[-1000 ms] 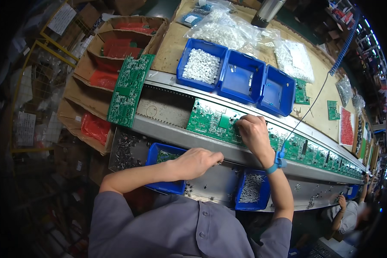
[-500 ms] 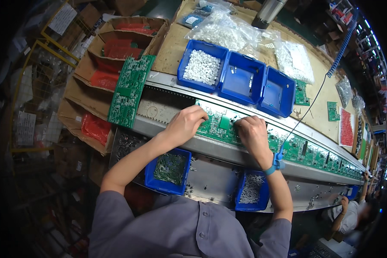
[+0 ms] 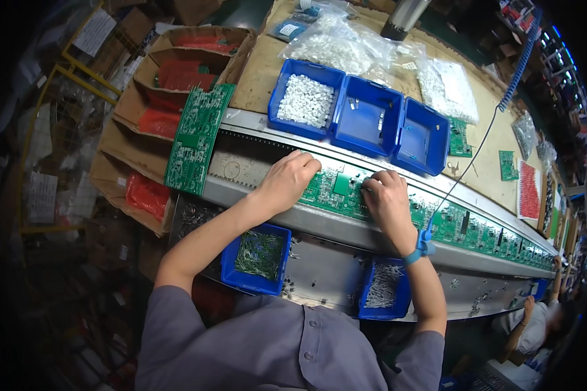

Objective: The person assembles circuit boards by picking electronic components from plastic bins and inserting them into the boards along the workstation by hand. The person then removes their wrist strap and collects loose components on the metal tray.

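A green circuit board (image 3: 336, 184) lies in the metal rail in front of me, between my two hands. My left hand (image 3: 287, 181) is over the board's left end, its fingers pinched together; the fingertips hide whatever is in them. Above the right part of the board, my right hand (image 3: 389, 202) is closed too, thumb and fingers drawn together and pointing down at the surface. Anything in that pinch is too small to make out. A blue wrist strap (image 3: 419, 249) with a cord circles my right wrist.
Behind the rail stand blue bins, one with white connectors (image 3: 305, 101). Nearer me are a blue bin of green-leaded parts (image 3: 257, 254) and one of pale parts (image 3: 385, 287). Another board (image 3: 199, 140) lies across the rail at left, beside a cardboard divider box (image 3: 130, 146). A co-worker (image 3: 531, 326) sits far right.
Both hands have shifted slightly to the right over the board, their fingers still drawn together. The board between them looks the same.
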The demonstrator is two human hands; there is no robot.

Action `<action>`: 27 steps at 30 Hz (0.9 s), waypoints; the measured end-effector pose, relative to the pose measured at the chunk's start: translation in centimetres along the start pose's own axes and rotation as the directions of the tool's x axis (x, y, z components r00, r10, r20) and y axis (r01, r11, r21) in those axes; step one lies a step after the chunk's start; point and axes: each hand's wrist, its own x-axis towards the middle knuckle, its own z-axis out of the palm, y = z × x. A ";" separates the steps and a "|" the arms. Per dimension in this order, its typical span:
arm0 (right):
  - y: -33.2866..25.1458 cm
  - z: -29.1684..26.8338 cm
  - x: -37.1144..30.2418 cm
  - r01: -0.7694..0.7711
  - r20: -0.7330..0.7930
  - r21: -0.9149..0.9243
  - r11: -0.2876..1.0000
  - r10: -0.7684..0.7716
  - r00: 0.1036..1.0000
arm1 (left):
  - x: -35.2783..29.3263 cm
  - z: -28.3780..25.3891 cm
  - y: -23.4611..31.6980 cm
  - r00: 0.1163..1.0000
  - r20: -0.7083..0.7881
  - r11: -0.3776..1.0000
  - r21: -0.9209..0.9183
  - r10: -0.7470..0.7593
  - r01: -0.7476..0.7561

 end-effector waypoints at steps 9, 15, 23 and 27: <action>-6.8 -2.4 -3.3 0.175 0.241 0.396 0.901 -0.286 0.927 | 0.0 -0.4 0.5 0.999 0.043 0.999 0.050 -0.012 0.010; -11.1 1.2 -9.3 0.310 0.486 0.372 0.875 -0.469 0.737 | 0.5 -0.2 0.4 0.999 0.023 0.998 0.059 0.026 -0.027; -10.5 2.6 -10.4 0.347 0.558 0.374 0.860 -0.507 0.657 | 0.7 -0.3 0.6 0.995 0.103 0.993 0.117 -0.010 -0.003; -9.3 0.1 -7.8 0.253 0.479 0.431 0.866 -0.457 0.750 | 0.9 -0.3 0.5 0.997 0.069 0.995 0.101 0.016 -0.023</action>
